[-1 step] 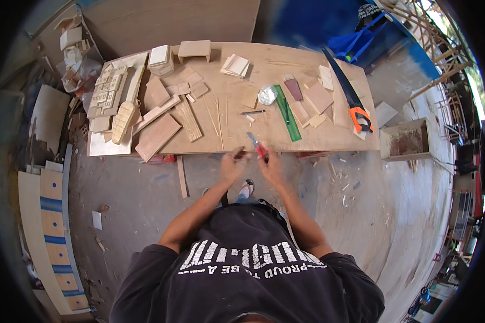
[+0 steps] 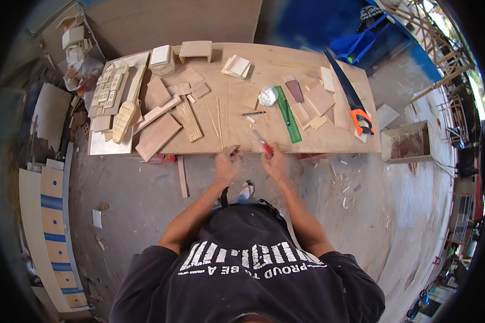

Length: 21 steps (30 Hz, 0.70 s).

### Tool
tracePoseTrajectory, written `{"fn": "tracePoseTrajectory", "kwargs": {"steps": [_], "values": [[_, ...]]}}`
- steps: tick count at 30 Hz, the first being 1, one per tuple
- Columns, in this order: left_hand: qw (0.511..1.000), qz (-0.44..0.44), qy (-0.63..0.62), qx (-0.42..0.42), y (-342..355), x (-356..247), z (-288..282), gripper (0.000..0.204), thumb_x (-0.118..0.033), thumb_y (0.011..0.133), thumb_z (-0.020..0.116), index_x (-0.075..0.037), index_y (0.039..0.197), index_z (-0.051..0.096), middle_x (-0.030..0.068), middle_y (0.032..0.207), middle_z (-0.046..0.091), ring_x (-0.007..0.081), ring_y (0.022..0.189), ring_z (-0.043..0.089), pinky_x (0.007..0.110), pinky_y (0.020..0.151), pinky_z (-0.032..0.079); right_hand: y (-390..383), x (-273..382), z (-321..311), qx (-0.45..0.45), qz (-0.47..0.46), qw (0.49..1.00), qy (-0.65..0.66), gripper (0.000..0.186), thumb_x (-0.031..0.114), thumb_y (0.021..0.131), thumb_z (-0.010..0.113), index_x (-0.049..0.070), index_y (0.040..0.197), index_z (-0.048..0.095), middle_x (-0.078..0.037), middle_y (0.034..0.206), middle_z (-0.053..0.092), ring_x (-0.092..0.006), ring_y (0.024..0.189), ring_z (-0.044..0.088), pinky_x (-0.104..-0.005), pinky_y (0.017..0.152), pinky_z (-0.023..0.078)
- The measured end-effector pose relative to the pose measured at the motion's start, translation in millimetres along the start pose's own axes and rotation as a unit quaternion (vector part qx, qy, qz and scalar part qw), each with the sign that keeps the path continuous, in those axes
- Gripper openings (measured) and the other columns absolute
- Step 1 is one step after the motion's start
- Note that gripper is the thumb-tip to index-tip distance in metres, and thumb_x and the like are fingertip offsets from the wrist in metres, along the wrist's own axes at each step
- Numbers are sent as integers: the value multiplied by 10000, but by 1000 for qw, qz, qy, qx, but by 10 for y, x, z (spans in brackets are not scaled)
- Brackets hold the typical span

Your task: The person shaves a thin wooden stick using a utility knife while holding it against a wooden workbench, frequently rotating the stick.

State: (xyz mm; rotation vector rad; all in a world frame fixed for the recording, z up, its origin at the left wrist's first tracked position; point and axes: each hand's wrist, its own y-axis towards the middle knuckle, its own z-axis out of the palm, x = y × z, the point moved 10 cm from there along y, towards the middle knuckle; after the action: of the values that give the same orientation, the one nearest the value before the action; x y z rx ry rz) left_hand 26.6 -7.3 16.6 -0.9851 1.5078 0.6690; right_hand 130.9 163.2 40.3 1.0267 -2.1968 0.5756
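Grey concrete floor (image 2: 328, 215) of a workshop, and above it one wooden worktop (image 2: 291, 62), with one green ruler (image 2: 295, 132) on its right half. To the left of the near end of the green ruler, one red-handled knife (image 2: 265, 145), held over the front edge in the right hand (image 2: 276, 163), with blade directed away from the body. Gripped around the handle by the fingers (image 2: 275, 152). Farther left of the green ruler, by the same edge, one left hand (image 2: 227, 165), blurred, with fingers bent inward; cannot tell whether pressed together or pinching something small.

On the green ruler, one slim dark object (image 2: 286, 112). Just beside it on the left, one round whitish container (image 2: 268, 96). More to the left of the green ruler, one thin dark tool (image 2: 253, 113), three thin sticks (image 2: 227, 105), and well apart, one rectangular board (image 2: 159, 137). To the right of the green ruler, one purplish tapered piece (image 2: 293, 89) and, past several wood pieces (image 2: 319, 100), one handsaw (image 2: 344, 83) with orange handle.
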Motion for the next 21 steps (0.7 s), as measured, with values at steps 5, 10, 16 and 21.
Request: {"fn": "tracePoseTrajectory", "kwargs": {"steps": [5, 10, 16, 21], "values": [[917, 217, 302, -145, 262, -356, -351, 141, -30, 823, 658, -25, 953, 714, 145, 892, 671, 343, 805, 594, 427, 734, 494, 518, -83, -208, -14, -142, 982, -127, 219, 63, 837, 647, 85, 1055, 641, -140, 1056, 633, -379, 949, 644, -489, 793, 521], [903, 252, 341, -70, 436, -195, -197, 108, -37, 797, 675, -42, 896, 720, 109, 896, 663, 332, 870, 585, 406, 786, 486, 648, -91, 25, 55, -235, 965, -99, 237, 41, 803, 642, 81, 1036, 638, -94, 1051, 617, -367, 962, 642, -472, 794, 525], [915, 238, 321, -51, 495, -112, -176, 79, -67, 808, 684, -52, 876, 720, 94, 893, 672, 314, 864, 586, 394, 786, 488, 615, 291, 264, 148, -273, 937, -162, 190, 32, 817, 595, 53, 1005, 614, -114, 1018, 613, -361, 948, 645, -480, 781, 524], [905, 280, 319, -39, 491, -197, -182, 88, -89, 812, 691, -52, 887, 717, 91, 913, 680, 316, 870, 587, 390, 786, 492, 670, 410, 413, 148, -288, 924, -202, 150, 27, 824, 576, 26, 972, 598, -139, 1002, 618, -365, 918, 659, -488, 760, 534]]}}
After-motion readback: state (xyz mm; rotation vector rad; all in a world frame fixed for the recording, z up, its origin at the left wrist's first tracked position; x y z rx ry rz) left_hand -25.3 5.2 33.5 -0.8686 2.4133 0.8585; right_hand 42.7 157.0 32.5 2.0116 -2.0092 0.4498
